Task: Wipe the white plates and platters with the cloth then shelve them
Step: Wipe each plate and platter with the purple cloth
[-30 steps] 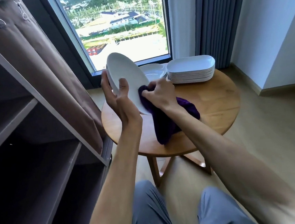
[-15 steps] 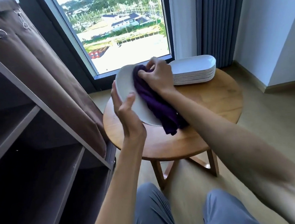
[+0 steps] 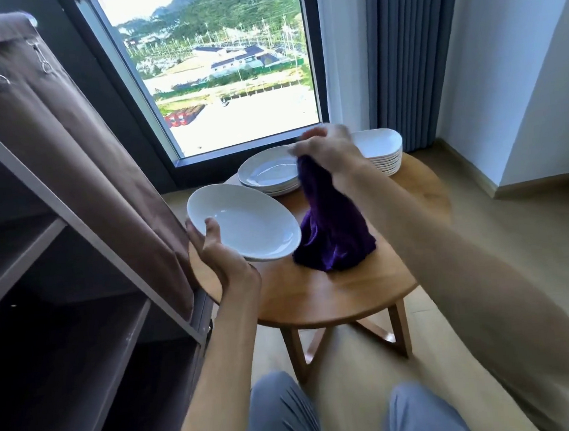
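Note:
My left hand grips the near rim of a white oval plate, held nearly level above the left edge of the round wooden table. My right hand is raised over the table and pinches the top of a purple cloth, whose lower end rests bunched on the tabletop just right of the plate. Behind them on the table sit a stack of white oval plates and a stack of white rectangular platters, partly hidden by my right hand.
A dark open shelf unit with a rolled-back brown fabric cover stands at the left, touching the table's side. A window and grey curtain lie beyond the table. My knees show at the bottom; wooden floor spreads to the right.
The cloth has come off the plate: my right hand lifted it away to the right. My left hand tipped the plate from upright to nearly flat and moved it left, toward the shelf.

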The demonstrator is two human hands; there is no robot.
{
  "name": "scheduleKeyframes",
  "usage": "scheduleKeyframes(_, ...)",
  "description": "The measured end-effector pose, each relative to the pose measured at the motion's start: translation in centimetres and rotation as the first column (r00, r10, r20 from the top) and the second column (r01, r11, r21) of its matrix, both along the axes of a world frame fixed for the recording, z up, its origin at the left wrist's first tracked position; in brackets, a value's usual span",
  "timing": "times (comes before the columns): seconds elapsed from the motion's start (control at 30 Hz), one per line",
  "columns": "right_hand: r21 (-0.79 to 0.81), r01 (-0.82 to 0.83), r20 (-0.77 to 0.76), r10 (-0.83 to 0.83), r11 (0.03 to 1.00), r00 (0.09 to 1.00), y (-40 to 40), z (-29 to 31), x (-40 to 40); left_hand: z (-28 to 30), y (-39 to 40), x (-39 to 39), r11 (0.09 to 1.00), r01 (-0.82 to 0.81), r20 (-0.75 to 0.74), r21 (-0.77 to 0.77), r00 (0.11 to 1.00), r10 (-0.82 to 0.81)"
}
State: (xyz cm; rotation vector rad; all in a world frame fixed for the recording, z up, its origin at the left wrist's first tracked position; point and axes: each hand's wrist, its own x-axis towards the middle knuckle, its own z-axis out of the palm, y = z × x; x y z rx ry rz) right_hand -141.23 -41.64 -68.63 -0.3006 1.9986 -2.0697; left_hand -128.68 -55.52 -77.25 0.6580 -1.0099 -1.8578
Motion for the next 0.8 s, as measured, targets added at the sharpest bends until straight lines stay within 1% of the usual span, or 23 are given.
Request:
scheduleKeyframes(0.03, 0.035, -0.185, -0.021, 0.186, 0.982, 0.982, -0.7, 0.1, 1.2, 0.1, 0.3, -0.2, 1.000, 0.007, -0.014, 0.012, 1.000, -0.007)
scheduleKeyframes(0.07, 0.115, -0.272, -0.083, 0.282, 0.955, 0.956, -1.4, -0.1, 2.1, 0.1, 0.4, -0.5, 0.999, 0.014, -0.037, 0.034, 0.999, -0.012)
scheduleKeyframes(0.1, 0.211, -0.245, -0.185, 0.284, 0.946, 0.941, -1.9, -0.7, 2.6, 0.0, 0.4, -0.6, 0.998, 0.027, -0.061, 0.062, 0.998, -0.023)
scheduleKeyframes(0.13, 0.329, -0.105, -0.316, 0.214, 0.938, 0.924, -2.3, -1.6, 2.7, -0.1, 0.3, -0.6, 0.995, 0.038, -0.077, 0.087, 0.997, -0.032)
scheduleKeyframes(0.17, 0.421, 0.085, -0.439, 0.121, 0.903, 0.890, -2.3, -2.4, 2.7, -0.1, 0.1, -0.5, 0.993, 0.044, -0.085, 0.107, 0.996, -0.035)
scheduleKeyframes(0.2, 0.473, 0.218, -0.469, 0.035, 0.854, 0.882, -2.1, -3.4, 2.7, -0.2, -0.1, -0.3, 0.991, 0.052, -0.098, 0.122, 0.994, -0.040)
scheduleKeyframes(0.23, 0.475, 0.236, -0.399, -0.031, 0.848, 0.916, -1.9, -4.5, 2.9, -0.1, -0.1, 0.0, 0.989, 0.066, -0.123, 0.135, 0.991, -0.050)
scheduleKeyframes(0.27, 0.424, 0.148, -0.250, -0.042, 0.894, 0.967, -1.8, -5.9, 3.1, 0.0, 0.0, 0.1, 0.986, 0.085, -0.151, 0.146, 0.987, -0.063)
scheduleKeyframes(0.3, 0.274, 0.036, -0.074, -0.016, 0.961, 0.997, -1.8, -7.0, 3.4, 0.3, 0.3, 0.3, 0.984, 0.100, -0.174, 0.146, 0.982, -0.074)
scheduleKeyframes(0.33, 0.089, -0.044, 0.093, 0.036, 0.995, 0.995, -1.8, -8.0, 3.9, 0.5, 0.7, 0.4, 0.985, 0.109, -0.184, 0.135, 0.979, -0.083)
scheduleKeyframes(0.37, -0.063, -0.074, 0.218, 0.086, 0.995, 0.972, -1.9, -8.8, 4.3, 0.8, 1.1, 0.4, 0.985, 0.119, -0.193, 0.123, 0.977, -0.094)
scheduleKeyframes(0.4, -0.158, -0.071, 0.304, 0.117, 0.985, 0.946, -2.0, -9.2, 4.7, 0.9, 1.5, 0.4, 0.986, 0.128, -0.199, 0.109, 0.974, -0.105)
scheduleKeyframes(0.47, -0.254, -0.054, 0.433, 0.163, 0.966, 0.886, -2.4, -9.4, 5.2, 1.3, 1.7, 0.2, 0.985, 0.157, -0.175, 0.074, 0.974, -0.142)
scheduleKeyframes(0.5, -0.286, -0.037, 0.475, 0.175, 0.958, 0.862, -2.5, -9.5, 5.3, 1.5, 1.6, 0.2, 0.981, 0.187, -0.154, 0.059, 0.972, -0.177)
scheduleKeyframes(0.57, -0.330, 0.012, 0.496, 0.163, 0.944, 0.853, -2.6, -9.2, 5.3, 1.5, 0.7, 0.4, 0.966, 0.255, -0.094, 0.029, 0.963, -0.252)
scheduleKeyframes(0.67, -0.348, 0.102, 0.423, 0.059, 0.932, 0.904, -1.7, -8.2, 3.9, 1.7, -1.3, 1.5, 0.927, 0.371, -0.017, -0.060, 0.928, -0.372)
scheduleKeyframes(0.73, -0.322, 0.098, 0.349, 0.022, 0.942, 0.937, -1.0, -7.5, 2.8, 2.1, -2.2, 2.0, 0.885, 0.459, 0.008, -0.080, 0.888, -0.459)
scheduleKeyframes(0.77, -0.293, 0.088, 0.324, 0.013, 0.952, 0.946, -0.8, -7.1, 2.4, 2.4, -2.4, 2.1, 0.879, 0.468, 0.042, -0.087, 0.884, -0.466)
scheduleKeyframes(0.8, -0.256, 0.085, 0.313, -0.001, 0.963, 0.950, -0.6, -6.8, 2.1, 2.6, -2.5, 2.1, 0.885, 0.439, 0.135, -0.154, 0.897, -0.421)
